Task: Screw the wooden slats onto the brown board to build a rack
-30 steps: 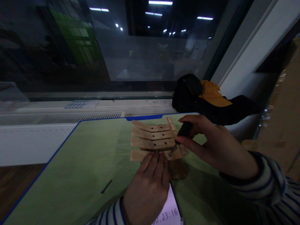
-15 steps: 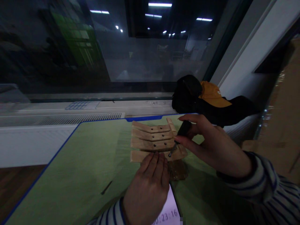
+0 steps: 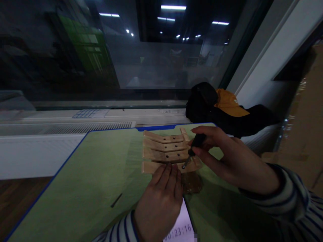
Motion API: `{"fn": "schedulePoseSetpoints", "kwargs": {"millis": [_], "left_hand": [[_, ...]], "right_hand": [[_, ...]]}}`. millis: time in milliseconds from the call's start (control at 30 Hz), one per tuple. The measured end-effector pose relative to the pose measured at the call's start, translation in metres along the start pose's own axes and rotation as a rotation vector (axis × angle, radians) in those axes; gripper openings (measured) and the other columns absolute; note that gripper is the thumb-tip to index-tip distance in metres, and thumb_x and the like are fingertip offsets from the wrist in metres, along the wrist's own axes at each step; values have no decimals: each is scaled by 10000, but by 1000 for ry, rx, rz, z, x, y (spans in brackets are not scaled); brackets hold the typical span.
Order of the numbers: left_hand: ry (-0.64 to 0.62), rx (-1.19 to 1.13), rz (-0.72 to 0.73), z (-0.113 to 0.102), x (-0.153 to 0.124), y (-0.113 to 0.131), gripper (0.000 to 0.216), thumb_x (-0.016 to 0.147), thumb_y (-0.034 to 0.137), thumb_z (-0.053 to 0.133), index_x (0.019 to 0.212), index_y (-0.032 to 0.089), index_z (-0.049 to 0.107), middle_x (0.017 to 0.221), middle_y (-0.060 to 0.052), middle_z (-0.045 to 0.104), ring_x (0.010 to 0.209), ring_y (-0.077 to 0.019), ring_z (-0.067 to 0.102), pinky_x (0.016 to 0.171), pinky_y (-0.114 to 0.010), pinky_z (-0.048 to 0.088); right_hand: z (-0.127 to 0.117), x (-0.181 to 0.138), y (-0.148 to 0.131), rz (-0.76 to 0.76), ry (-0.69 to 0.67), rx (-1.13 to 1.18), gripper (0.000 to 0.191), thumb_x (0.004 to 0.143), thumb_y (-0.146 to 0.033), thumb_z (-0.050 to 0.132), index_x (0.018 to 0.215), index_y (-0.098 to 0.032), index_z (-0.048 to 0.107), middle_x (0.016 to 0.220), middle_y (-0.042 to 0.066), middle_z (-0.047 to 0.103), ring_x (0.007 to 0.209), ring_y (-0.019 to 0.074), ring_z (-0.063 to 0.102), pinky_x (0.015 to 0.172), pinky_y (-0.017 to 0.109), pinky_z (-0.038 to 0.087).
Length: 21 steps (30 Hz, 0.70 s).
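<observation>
A small wooden slatted piece [image 3: 153,154] lies on the green tabletop, its bent slats running side by side with dark holes in them. My right hand [image 3: 222,151] pinches the black handle of a screwdriver [image 3: 197,143] between thumb and fingers. The tool slants down to the left, and its metal tip meets a screw or hole in the nearest slat. My left hand [image 3: 163,198] rests with outstretched fingers on that same slat, left of the tip, pressing from above and hiding part of it.
Beneath my left hand is a phone [image 3: 180,225] showing a timer. A brownish, clear plastic bag [image 3: 193,183] lies right of it. On the left is a thin dark stick [image 3: 116,200]. A mustard cap [image 3: 230,102] and a black bag [image 3: 200,101] sit by the window.
The fingers of my right hand have shifted slightly on the screwdriver handle, while its tip stays at the same spot. My left hand keeps its place. The view has moved a little.
</observation>
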<state>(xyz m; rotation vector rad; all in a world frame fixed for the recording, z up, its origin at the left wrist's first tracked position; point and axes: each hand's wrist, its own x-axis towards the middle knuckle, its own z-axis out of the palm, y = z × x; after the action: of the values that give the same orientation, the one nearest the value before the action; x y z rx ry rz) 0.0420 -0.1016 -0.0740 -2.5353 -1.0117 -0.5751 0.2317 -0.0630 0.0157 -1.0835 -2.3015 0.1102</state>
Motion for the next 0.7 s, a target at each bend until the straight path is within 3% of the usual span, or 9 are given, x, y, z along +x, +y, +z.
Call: {"fn": "schedulePoseSetpoints", "kwargs": {"millis": [367, 700], "left_hand": [[3, 7, 9, 2, -1, 0, 298, 818, 140, 505, 1055, 23, 643, 1110, -182, 657, 1038, -284, 617, 937, -409, 487], [-11, 20, 24, -1, 1, 0, 305, 799, 126, 519, 1055, 18, 645, 1108, -190, 657, 1032, -294, 620, 933, -417, 493]], "right_hand": [[5, 0, 1, -43, 65, -34, 379, 842, -292, 582, 1153, -161, 409, 731, -23, 629, 603, 98, 641, 539, 173, 473], [5, 0, 0, -58, 74, -60, 390, 852, -313, 570, 1170, -159, 406, 762, -7, 642, 627, 115, 650, 551, 195, 480]]}}
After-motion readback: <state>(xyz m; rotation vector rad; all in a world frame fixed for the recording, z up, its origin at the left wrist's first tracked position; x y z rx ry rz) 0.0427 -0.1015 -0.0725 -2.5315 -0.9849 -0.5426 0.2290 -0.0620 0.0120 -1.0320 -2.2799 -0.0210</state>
